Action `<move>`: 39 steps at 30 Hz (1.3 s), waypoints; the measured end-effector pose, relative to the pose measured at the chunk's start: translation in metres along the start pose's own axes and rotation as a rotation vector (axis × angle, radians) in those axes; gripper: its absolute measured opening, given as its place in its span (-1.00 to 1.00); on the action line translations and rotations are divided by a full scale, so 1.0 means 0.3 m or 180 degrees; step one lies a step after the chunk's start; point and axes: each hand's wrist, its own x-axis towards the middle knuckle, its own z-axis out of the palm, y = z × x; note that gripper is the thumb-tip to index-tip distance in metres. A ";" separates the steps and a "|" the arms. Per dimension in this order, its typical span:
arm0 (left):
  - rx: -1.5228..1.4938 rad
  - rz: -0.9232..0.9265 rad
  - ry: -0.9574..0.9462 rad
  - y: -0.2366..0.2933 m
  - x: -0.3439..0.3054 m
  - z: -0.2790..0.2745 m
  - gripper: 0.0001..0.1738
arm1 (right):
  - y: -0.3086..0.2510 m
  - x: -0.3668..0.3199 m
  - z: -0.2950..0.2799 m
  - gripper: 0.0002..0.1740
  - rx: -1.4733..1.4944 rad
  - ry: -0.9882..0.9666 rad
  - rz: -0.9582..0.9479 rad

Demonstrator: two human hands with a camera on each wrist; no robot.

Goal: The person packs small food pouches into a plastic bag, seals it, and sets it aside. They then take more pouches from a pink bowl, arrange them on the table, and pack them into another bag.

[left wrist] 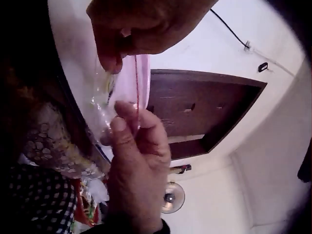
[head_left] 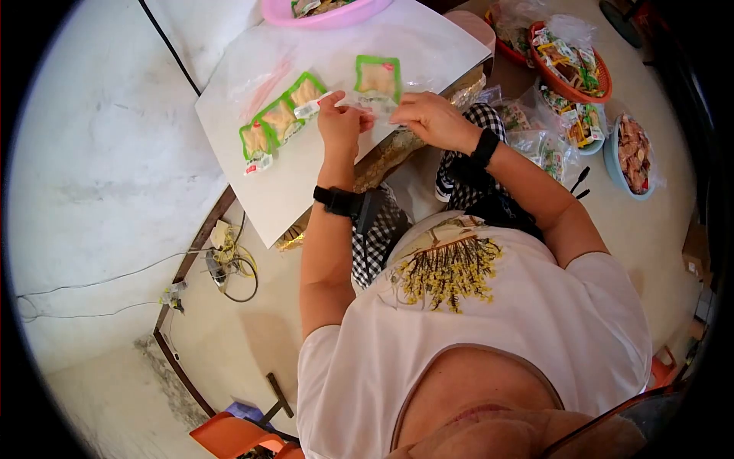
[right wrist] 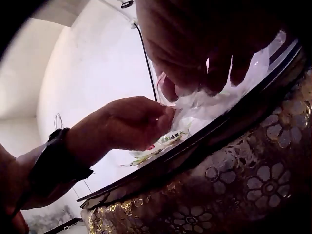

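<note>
Between my two hands is a clear plastic bag (right wrist: 204,105) with a thin red line along its edge, seen in the left wrist view. My left hand (head_left: 342,125) pinches the bag at one side. Opposite it, my right hand (head_left: 433,120) pinches the bag between thumb and fingers. Just beyond the hands, a green-edged food pouch (head_left: 378,77) lies flat, with clear plastic around it. A row of similar pouches (head_left: 280,119) lies on the white table (head_left: 252,200) by my left hand.
A pink basin (head_left: 325,17) holding packets stands at the table's far side. More clear bags with red edges (head_left: 267,80) lie at the left. On the floor at right are orange baskets (head_left: 602,90) of packets and a blue basin (head_left: 614,164) of reddish-brown pieces.
</note>
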 end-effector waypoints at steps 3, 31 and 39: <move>0.1643 0.0665 -0.0029 -0.021 0.015 -0.018 -0.63 | 0.005 0.001 -0.011 -0.85 -0.0124 -0.0001 -0.0018; 0.4564 0.2511 -0.0439 0.005 0.145 0.170 -0.87 | 0.037 -0.042 -0.062 -0.85 -0.0452 0.0299 0.0319; 0.4469 0.1755 -0.0290 0.047 0.046 0.059 -0.89 | 0.052 -0.012 -0.019 -0.92 -0.0530 0.0220 0.0175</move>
